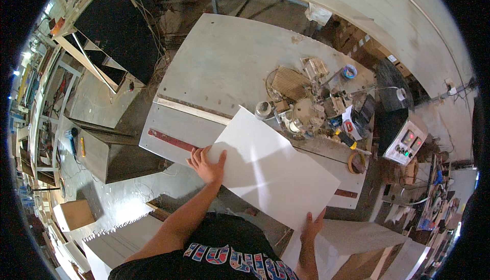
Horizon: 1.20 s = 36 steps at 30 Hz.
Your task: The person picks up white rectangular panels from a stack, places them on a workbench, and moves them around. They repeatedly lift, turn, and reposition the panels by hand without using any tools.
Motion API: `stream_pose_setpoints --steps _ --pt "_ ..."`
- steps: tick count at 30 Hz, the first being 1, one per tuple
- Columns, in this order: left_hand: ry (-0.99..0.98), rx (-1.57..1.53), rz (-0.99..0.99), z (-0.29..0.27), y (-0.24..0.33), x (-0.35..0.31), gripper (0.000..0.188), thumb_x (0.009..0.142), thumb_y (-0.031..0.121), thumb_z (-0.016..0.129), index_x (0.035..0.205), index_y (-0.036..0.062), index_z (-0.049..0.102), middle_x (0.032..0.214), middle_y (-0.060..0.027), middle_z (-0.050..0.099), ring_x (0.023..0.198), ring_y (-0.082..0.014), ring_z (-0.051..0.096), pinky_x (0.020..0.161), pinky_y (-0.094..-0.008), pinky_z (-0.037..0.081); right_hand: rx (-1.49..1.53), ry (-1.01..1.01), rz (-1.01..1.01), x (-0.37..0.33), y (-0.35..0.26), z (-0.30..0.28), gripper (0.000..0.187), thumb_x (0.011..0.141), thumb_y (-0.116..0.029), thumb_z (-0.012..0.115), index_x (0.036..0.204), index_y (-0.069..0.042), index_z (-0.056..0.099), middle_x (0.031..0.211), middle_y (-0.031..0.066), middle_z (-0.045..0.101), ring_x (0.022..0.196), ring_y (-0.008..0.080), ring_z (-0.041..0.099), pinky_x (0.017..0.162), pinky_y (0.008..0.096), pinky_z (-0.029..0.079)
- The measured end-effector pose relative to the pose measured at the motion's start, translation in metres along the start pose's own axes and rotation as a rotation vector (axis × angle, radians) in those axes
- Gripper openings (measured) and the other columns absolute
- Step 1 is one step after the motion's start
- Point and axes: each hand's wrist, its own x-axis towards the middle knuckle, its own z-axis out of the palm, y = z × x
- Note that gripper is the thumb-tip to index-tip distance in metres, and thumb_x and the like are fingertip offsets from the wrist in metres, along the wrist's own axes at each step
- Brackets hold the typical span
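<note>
Across the front of the worktable lies a white rectangular panel (278,170), slanting from upper left to lower right. My left hand (208,167) grips its left edge, thumb over the top face and fingers on the outer side. At the near right corner my right hand (312,224) holds the panel's edge; part of those fingers is hidden behind it. The panel's far edge is close to a machine head (309,114) with a round metal plate, fixed on the grey worktable (219,55).
Beside the machine head are a jar (263,110), a yellow-handled tool (346,140) and a tape roll (356,162). A control box (407,145) with lit displays stands at the right. Stacked panels (122,239) are at my near left, a cabinet-like box (352,239) at near right.
</note>
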Motion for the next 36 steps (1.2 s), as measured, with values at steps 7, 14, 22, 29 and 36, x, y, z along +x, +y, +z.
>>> stream_pose_setpoints --steps 7,14,22,29,36 --pt "-0.023 -0.008 0.025 -0.003 -0.02 0.05 0.065 0.082 0.051 0.096 0.132 0.018 0.074 0.144 -0.0073 0.064 0.158 -0.0395 0.042 0.132 -0.0754 0.017 -0.082 0.038 -0.005 -0.003 0.011 0.042 0.096 0.102 -0.02 0.082 0.179 -0.003 0.027 0.17 0.0193 0.049 0.151 0.0331 0.05 0.128 0.0473 0.037" --pt "-0.011 -0.009 0.066 0.002 -0.053 0.095 0.065 0.081 0.049 0.097 0.132 0.0155 0.074 0.148 -0.0107 0.063 0.155 -0.0404 0.043 0.133 -0.0689 0.023 -0.269 0.045 -0.018 -0.017 -0.029 0.098 0.088 0.104 -0.011 0.076 0.178 -0.002 0.029 0.173 0.0302 0.046 0.15 0.04 0.054 0.125 0.0467 0.044" --pt "-0.135 -0.144 0.013 -0.007 -0.025 0.038 0.104 0.077 0.044 0.099 0.166 0.0157 0.053 0.176 -0.0079 0.049 0.171 -0.0379 0.027 0.136 -0.0738 0.006 0.077 -0.013 0.051 -0.028 -0.072 0.154 0.086 0.106 -0.003 0.071 0.179 0.0 0.025 0.172 0.0229 0.045 0.15 0.0337 0.051 0.128 0.045 0.038" --pt "-0.317 -0.052 -0.035 -0.017 0.024 0.009 0.059 0.087 0.051 0.094 0.139 0.0264 0.079 0.172 0.0065 0.056 0.172 -0.0331 0.028 0.134 -0.0772 -0.003 -0.56 -0.134 0.009 -0.029 -0.075 0.189 0.107 0.097 -0.028 0.088 0.182 -0.014 0.024 0.18 0.0323 0.021 0.157 0.0494 0.038 0.13 0.0585 0.031" --pt "-0.353 -0.023 -0.047 -0.021 -0.002 0.068 0.055 0.09 0.053 0.088 0.139 0.0272 0.08 0.174 0.0073 0.053 0.172 -0.0314 0.027 0.135 -0.0747 -0.004 -1.157 -0.382 -0.432 -0.044 -0.089 0.227 0.129 0.078 -0.055 0.097 0.182 -0.031 0.024 0.179 0.0457 -0.002 0.164 0.0678 0.013 0.127 0.0815 0.018"
